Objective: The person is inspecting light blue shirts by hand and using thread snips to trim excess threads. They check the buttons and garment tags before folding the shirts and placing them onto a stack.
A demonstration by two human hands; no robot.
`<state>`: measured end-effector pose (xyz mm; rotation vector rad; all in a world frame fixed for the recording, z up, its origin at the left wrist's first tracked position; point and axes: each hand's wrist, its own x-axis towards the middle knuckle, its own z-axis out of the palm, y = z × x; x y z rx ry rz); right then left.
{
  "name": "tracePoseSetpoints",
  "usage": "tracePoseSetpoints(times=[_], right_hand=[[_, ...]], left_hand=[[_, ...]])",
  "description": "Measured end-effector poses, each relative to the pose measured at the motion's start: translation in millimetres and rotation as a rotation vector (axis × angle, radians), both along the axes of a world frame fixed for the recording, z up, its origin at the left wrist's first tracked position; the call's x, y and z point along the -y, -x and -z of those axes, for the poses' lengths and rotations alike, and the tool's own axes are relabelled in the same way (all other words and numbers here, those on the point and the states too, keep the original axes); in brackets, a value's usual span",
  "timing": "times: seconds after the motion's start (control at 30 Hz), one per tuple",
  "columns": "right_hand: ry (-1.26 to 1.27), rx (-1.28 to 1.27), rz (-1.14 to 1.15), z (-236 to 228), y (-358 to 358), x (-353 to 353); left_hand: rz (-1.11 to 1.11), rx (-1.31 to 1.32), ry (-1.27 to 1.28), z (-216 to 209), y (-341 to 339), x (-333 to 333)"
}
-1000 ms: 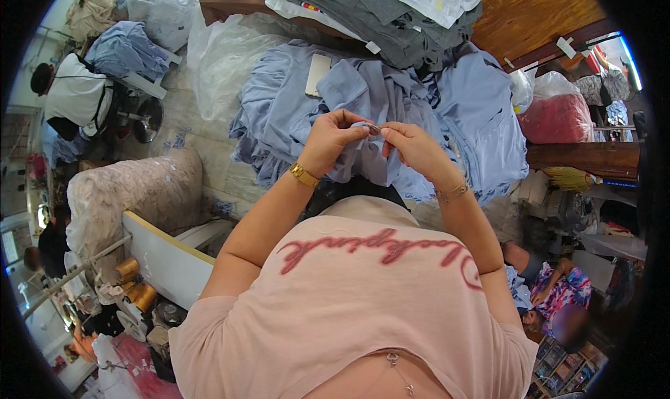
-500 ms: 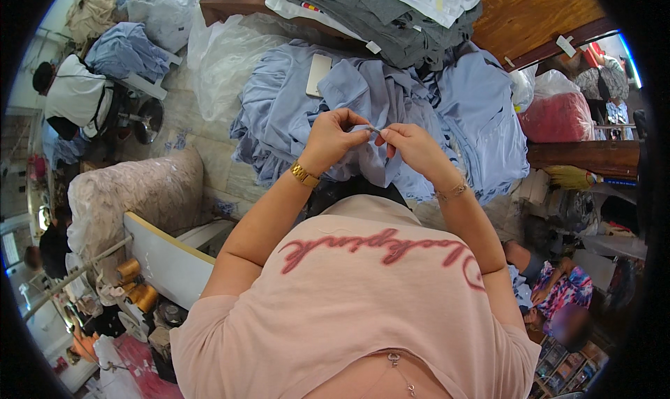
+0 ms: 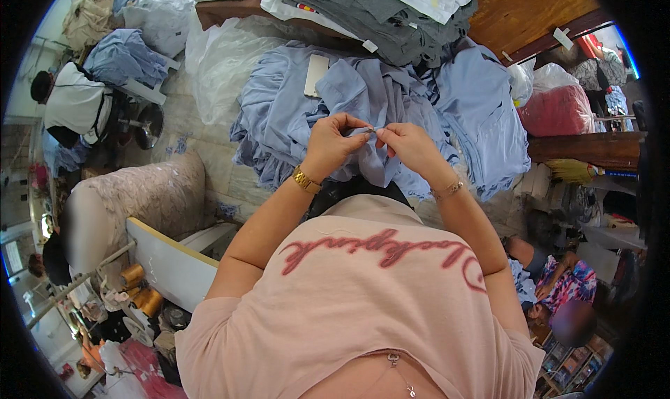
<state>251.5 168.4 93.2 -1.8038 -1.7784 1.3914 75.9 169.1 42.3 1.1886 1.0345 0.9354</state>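
While left hand and right hand, fingertips together, pinch blue cloth | red script crosses pink shirt

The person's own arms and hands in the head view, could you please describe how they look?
The left hand and right hand wear no gloves. A gold-coloured link band, perhaps a watch, circles the left wrist, and a thin metal bracelet the right. Short, loose pale pink sleeves end above the elbows.
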Motion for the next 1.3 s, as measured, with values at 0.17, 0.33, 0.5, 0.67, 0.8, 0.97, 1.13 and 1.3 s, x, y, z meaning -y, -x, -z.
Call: tracePoseSetpoints(times=[0.17, 0.33, 0.5, 0.67, 0.8, 0.97, 1.13, 1.3], right_hand=[[0.0, 0.07, 0.015, -2, 2, 0], [-0.027, 0.037, 0.027, 10, -2, 0], [-0.059, -0.029, 0.022, 28, -7, 3], [-0.246, -0.053, 0.028, 12, -8, 4], [-0.53, -0.223, -0.02, 6, 4, 4], [-0.417, -0.248, 0.005, 12, 13, 3], [-0.042, -0.594, 0.271, 23, 18, 4], [0.128, -0.77, 0.338, 24, 17, 2]], left_hand=[[-0.006, -0.004, 0.016, -4, -2, 1], [-0.009, 0.093, 0.047, 0, -3, 3], [-0.013, 0.253, 0.179, 7, -4, 4], [-0.025, 0.434, 0.33, 2, -1, 2], [-0.007, 0.486, 0.357, 2, 1, 1], [-0.039, 0.41, 0.243, 1, 3, 0], [0.011, 0.346, 0.144, 0, 9, 1], [-0.017, 0.362, 0.116, 0, 9, 2]])
